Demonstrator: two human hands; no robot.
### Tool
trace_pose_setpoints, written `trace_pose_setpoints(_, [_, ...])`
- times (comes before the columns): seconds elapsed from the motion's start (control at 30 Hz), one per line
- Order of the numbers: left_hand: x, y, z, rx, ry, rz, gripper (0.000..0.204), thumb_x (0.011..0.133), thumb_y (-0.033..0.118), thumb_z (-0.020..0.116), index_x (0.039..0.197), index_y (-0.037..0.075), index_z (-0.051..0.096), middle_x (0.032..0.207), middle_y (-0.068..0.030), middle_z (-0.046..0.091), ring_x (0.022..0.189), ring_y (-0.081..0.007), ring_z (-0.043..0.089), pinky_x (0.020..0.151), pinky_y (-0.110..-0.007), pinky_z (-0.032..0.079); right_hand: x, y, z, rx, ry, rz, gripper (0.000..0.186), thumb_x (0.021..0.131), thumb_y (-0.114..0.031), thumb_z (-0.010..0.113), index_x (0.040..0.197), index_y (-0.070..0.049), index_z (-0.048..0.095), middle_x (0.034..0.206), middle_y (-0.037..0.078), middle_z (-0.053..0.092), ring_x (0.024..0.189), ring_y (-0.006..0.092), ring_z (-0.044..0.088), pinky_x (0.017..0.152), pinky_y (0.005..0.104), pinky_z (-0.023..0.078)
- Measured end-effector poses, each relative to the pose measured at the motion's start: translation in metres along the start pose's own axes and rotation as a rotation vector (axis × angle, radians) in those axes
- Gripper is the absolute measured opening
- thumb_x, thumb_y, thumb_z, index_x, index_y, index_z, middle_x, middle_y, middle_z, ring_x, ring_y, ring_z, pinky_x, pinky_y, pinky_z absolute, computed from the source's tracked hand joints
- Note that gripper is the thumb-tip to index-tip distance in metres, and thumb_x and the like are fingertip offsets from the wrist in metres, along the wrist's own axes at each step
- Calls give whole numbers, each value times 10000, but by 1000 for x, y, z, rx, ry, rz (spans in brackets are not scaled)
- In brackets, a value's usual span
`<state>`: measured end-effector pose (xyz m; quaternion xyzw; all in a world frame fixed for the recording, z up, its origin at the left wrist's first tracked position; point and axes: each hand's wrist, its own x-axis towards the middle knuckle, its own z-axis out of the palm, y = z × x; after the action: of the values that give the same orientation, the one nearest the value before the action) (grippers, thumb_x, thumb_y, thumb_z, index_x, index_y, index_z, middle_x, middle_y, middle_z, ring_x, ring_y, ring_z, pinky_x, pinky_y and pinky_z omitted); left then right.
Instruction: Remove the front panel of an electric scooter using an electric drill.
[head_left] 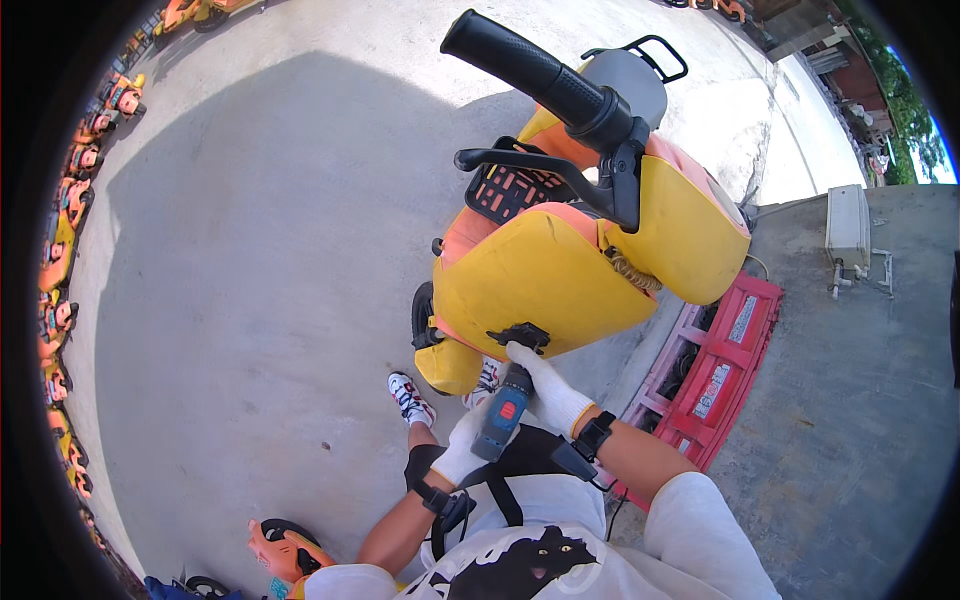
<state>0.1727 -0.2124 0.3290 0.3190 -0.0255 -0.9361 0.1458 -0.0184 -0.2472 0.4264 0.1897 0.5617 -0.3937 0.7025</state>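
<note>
My left hand [464, 446], in a white knit glove, is wrapped round a blue-and-black cordless drill [505, 412]. The drill's nose points up at a black bracket [522, 337] low on the yellow front panel [540, 285] of a yellow-and-orange scooter. Beside the drill's nose is my gloved right hand [548, 388], its fingers pressed together at the bracket's lower edge. What they pinch, and the drill's tip, are hidden behind the glove. Above the panel stand a black handlebar grip [530, 70] and brake lever [540, 165].
A red plastic barrier [735, 350] lies right of the scooter. A pale box with pipes [848, 225] is further right. Near my left elbow stands an orange vehicle part with a wheel [290, 550]. Rows of similar scooters [65, 240] line the far left across concrete ground [250, 280].
</note>
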Motion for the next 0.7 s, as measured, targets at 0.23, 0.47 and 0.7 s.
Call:
trace_pose_setpoints(0.23, [-28,70,88,2271,219,684,296,820,150,613,1109,87,627,861,-73,615,846,-263,625,785,-399,470,30,34,-35,332,-310,-217,393,923,-411,704,1006,-28,686,799,34,601,733,147,592,679,293,509])
trace_pose_setpoints(0.47, [-26,54,82,2230,264,675,324,815,139,633,1133,76,627,919,-92,636,881,-293,626,800,-419,482,35,24,-30,287,-227,-224,308,923,-349,676,915,-42,657,814,61,638,686,170,596,681,346,543])
trace_pose_setpoints(0.7, [-25,51,76,2000,229,721,302,802,143,667,1097,83,646,955,-120,645,898,-345,618,804,-443,493,27,16,-29,54,-86,-228,317,885,-355,703,866,-44,641,775,68,626,600,169,584,557,333,524])
